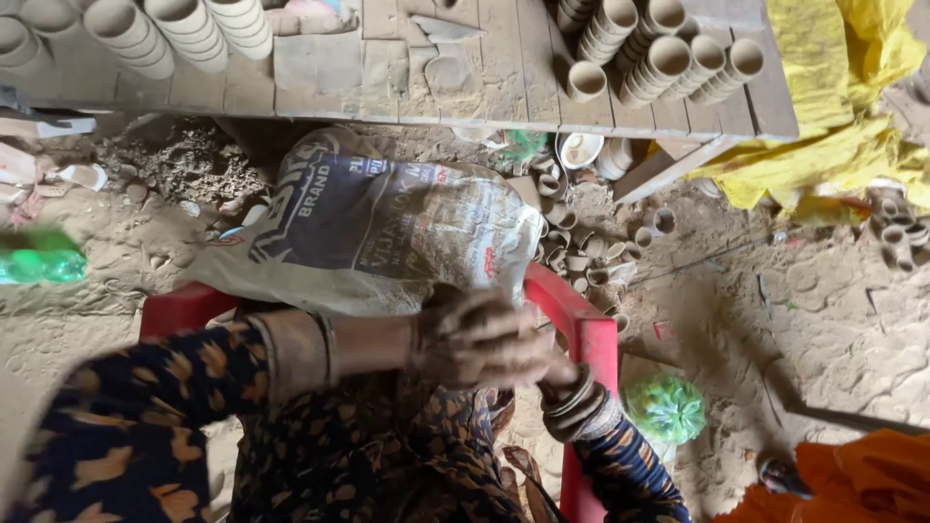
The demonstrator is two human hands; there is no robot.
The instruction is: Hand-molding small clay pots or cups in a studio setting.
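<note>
Two clay-smeared hands, left hand (pixel 465 339) and right hand (pixel 518 353), press together above the red plastic chair (pixel 581 329); whether they hold anything, I cannot tell. Nearest, the printed woven sack (pixel 387 228) on the dirt floor looks limp, likely heavy; grip its bunched top.

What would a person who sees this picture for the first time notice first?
First, the two clay-smeared hands, the left hand and the right hand, pressed together at the centre, above a red plastic chair. Behind them lies a printed sack on the sandy ground. On the wooden platform along the top, stacks of small clay cups lie in rows, and a yellow cloth hangs at the upper right.
</note>
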